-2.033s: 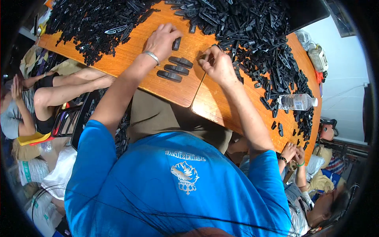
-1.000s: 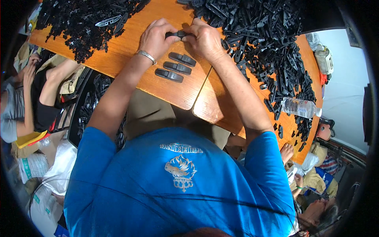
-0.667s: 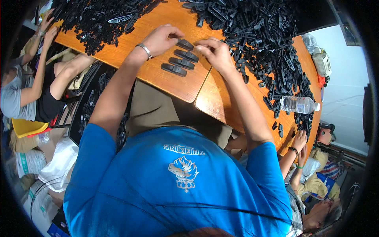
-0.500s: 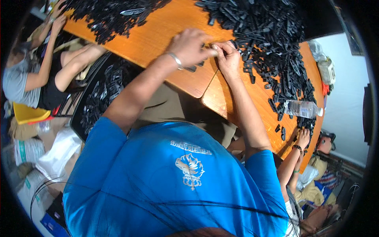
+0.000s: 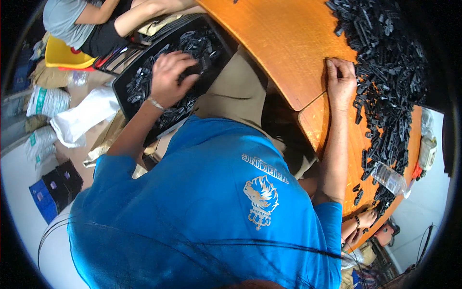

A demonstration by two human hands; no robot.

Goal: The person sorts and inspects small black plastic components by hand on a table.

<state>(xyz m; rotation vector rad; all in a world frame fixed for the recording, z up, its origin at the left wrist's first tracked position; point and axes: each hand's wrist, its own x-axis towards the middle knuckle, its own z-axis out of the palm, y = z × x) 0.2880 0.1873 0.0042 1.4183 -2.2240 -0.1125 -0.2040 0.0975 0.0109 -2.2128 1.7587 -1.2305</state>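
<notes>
My left hand [image 5: 173, 79] is over a black tray [image 5: 126, 103] beside my lap, fingers apart and holding nothing I can see. Small black plastic pieces [image 5: 199, 45] lie heaped in that tray, partly hidden beneath the hand. On the orange-brown wooden table [image 5: 284, 43], my right hand [image 5: 341, 84] rests with thumb and fingers curled together. A bit of something dark shows at its fingertips, too small to name. Right beside it spreads a large pile of similar black plastic pieces [image 5: 387, 62].
A clear plastic bottle [image 5: 390, 178] lies on its side among the pieces. Another person's hand [image 5: 368, 219] works at the table's right end. Someone in a grey shirt [image 5: 72, 21] sits at the upper left, near a yellow stool [image 5: 67, 53]. White sacks [image 5: 84, 115] lie on the floor.
My left hand has gone from the table, close to my right hand, down to the tray on the left. Loose pieces by the table edge are gone. The whole view has shifted leftward.
</notes>
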